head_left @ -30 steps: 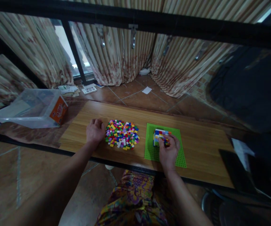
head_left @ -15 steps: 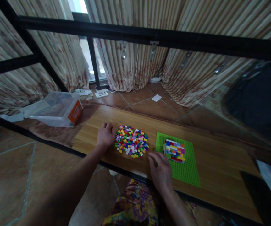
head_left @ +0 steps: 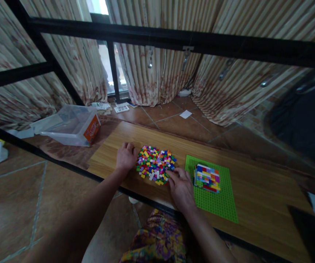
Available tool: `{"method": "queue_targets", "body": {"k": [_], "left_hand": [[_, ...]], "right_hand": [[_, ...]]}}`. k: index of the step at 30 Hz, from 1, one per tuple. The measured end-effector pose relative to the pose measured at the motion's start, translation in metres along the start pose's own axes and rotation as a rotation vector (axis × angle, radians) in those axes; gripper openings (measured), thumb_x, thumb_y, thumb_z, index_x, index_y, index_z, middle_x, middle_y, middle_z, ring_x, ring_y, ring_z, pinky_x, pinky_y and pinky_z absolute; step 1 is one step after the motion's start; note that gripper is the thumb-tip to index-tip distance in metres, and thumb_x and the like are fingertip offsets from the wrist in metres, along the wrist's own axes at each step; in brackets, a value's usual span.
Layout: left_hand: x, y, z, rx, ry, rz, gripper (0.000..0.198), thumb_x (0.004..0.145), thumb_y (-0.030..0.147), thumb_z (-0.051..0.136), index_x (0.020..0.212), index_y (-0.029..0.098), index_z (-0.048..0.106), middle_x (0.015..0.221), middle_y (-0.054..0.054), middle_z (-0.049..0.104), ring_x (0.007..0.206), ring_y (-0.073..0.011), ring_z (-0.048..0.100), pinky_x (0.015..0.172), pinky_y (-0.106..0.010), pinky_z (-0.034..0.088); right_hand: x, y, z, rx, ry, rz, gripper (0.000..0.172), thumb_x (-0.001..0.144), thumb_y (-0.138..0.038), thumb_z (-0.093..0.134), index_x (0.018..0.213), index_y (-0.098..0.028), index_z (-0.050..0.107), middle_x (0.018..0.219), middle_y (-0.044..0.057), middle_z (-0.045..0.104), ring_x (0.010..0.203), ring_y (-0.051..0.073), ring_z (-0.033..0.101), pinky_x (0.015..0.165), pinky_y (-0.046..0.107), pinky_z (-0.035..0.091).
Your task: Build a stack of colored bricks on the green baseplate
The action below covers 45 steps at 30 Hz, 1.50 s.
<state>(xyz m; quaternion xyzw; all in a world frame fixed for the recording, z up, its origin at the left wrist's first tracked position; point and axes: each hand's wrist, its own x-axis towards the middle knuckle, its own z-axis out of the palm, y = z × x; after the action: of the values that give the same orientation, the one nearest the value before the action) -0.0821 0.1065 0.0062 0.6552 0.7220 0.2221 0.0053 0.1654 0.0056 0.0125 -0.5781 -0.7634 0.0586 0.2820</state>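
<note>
A loose pile of small multicoloured toy bricks (head_left: 156,164) lies on the wooden table. At its left edge rests my left hand (head_left: 126,157), fingers curled down; whatever may be in them is hidden. My right hand (head_left: 181,188) reaches over the pile's right edge, thumb and forefinger slightly apart among the bricks. No brick can be made out in its grip. Just right of it is a green baseplate (head_left: 223,208), which carries a low block built of stacked bricks (head_left: 208,178) in many colours.
The wooden tabletop (head_left: 256,190) has a black frame bar along its near edge. A clear plastic box (head_left: 69,126) with an orange label stands beyond the table's left end. Papers (head_left: 122,107) lie on the tiled floor near the curtains (head_left: 157,73). A dark object (head_left: 305,226) is at the right end.
My right hand has moved left and forward, from beside the baseplate to the pile's right edge. My left hand stays beside the pile. The whole view has shifted slightly.
</note>
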Motion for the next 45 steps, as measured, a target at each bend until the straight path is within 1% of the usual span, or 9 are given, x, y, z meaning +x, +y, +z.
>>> {"method": "queue_targets", "body": {"k": [6, 12, 15, 20, 29, 34, 38, 40, 45], "left_hand": [[0.0, -0.001, 0.001, 0.006, 0.005, 0.005, 0.026, 0.087, 0.029, 0.044, 0.099, 0.018, 0.064, 0.102, -0.011, 0.061, 0.092, -0.0238, 0.061, 0.08, -0.034, 0.046], [0.001, -0.001, -0.001, 0.003, 0.027, 0.006, 0.028, 0.086, 0.028, 0.044, 0.101, 0.016, 0.064, 0.104, -0.012, 0.062, 0.093, -0.0248, 0.061, 0.079, -0.035, 0.046], [0.002, -0.002, 0.0, 0.005, 0.018, 0.011, 0.027, 0.085, 0.029, 0.044, 0.099, 0.017, 0.064, 0.103, -0.012, 0.062, 0.091, -0.0243, 0.061, 0.078, -0.035, 0.046], [0.003, -0.003, 0.0, 0.018, 0.02, 0.013, 0.028, 0.085, 0.031, 0.044, 0.098, 0.017, 0.064, 0.104, -0.012, 0.061, 0.087, -0.0241, 0.061, 0.078, -0.036, 0.046], [0.003, -0.004, 0.002, 0.026, 0.033, 0.016, 0.029, 0.085, 0.032, 0.044, 0.098, 0.017, 0.065, 0.103, -0.012, 0.061, 0.089, -0.0251, 0.06, 0.077, -0.036, 0.045], [0.003, -0.005, 0.001, 0.016, 0.03, 0.028, 0.028, 0.085, 0.032, 0.044, 0.097, 0.016, 0.064, 0.103, -0.013, 0.061, 0.09, -0.0254, 0.06, 0.079, -0.037, 0.045], [0.003, -0.004, -0.001, 0.003, 0.023, 0.03, 0.028, 0.085, 0.031, 0.044, 0.097, 0.016, 0.064, 0.102, -0.013, 0.061, 0.091, -0.0255, 0.06, 0.08, -0.037, 0.045], [0.003, -0.003, -0.001, 0.002, 0.022, 0.025, 0.028, 0.084, 0.031, 0.045, 0.097, 0.017, 0.064, 0.103, -0.013, 0.061, 0.091, -0.0255, 0.06, 0.08, -0.037, 0.045], [0.003, -0.004, 0.0, 0.014, 0.02, 0.017, 0.029, 0.084, 0.032, 0.044, 0.098, 0.017, 0.065, 0.104, -0.013, 0.06, 0.089, -0.0255, 0.06, 0.079, -0.037, 0.046]], "right_hand": [[0.0, -0.001, 0.007, -0.02, 0.017, -0.013, 0.024, 0.092, -0.021, 0.052, 0.103, -0.025, 0.072, 0.105, 0.008, 0.059, 0.095, 0.024, 0.05, 0.081, 0.037, 0.047], [0.001, -0.008, 0.01, 0.039, 0.048, 0.042, 0.018, 0.092, -0.021, 0.051, 0.1, -0.02, 0.067, 0.109, 0.009, 0.061, 0.099, 0.024, 0.051, 0.088, 0.038, 0.046], [0.001, -0.012, 0.001, 0.14, 0.089, 0.086, 0.016, 0.093, -0.023, 0.049, 0.101, -0.019, 0.063, 0.106, 0.01, 0.062, 0.1, 0.024, 0.054, 0.088, 0.038, 0.047], [-0.015, -0.012, -0.022, 0.354, 0.155, 0.268, 0.016, 0.092, -0.027, 0.049, 0.101, -0.02, 0.06, 0.093, 0.005, 0.066, 0.082, 0.017, 0.062, 0.076, 0.032, 0.051], [-0.06, 0.027, -0.054, 0.438, 0.248, 0.559, 0.022, 0.085, -0.035, 0.059, 0.098, -0.021, 0.068, 0.097, 0.005, 0.069, 0.084, 0.018, 0.064, 0.077, 0.033, 0.051], [-0.065, 0.043, -0.065, 0.381, 0.301, 0.532, 0.026, 0.087, -0.036, 0.055, 0.1, -0.02, 0.07, 0.105, 0.009, 0.069, 0.096, 0.02, 0.064, 0.085, 0.036, 0.05], [-0.056, 0.047, -0.067, 0.296, 0.31, 0.521, 0.03, 0.087, -0.036, 0.055, 0.109, -0.02, 0.068, 0.101, 0.008, 0.07, 0.087, 0.02, 0.066, 0.08, 0.036, 0.052], [-0.051, 0.048, -0.068, 0.227, 0.296, 0.468, 0.028, 0.088, -0.036, 0.055, 0.107, -0.02, 0.069, 0.099, 0.008, 0.071, 0.085, 0.02, 0.066, 0.079, 0.036, 0.052], [-0.041, 0.052, -0.069, 0.077, 0.255, 0.263, 0.024, 0.092, -0.032, 0.051, 0.095, -0.02, 0.071, 0.099, 0.009, 0.07, 0.094, 0.022, 0.064, 0.086, 0.039, 0.051]]}}
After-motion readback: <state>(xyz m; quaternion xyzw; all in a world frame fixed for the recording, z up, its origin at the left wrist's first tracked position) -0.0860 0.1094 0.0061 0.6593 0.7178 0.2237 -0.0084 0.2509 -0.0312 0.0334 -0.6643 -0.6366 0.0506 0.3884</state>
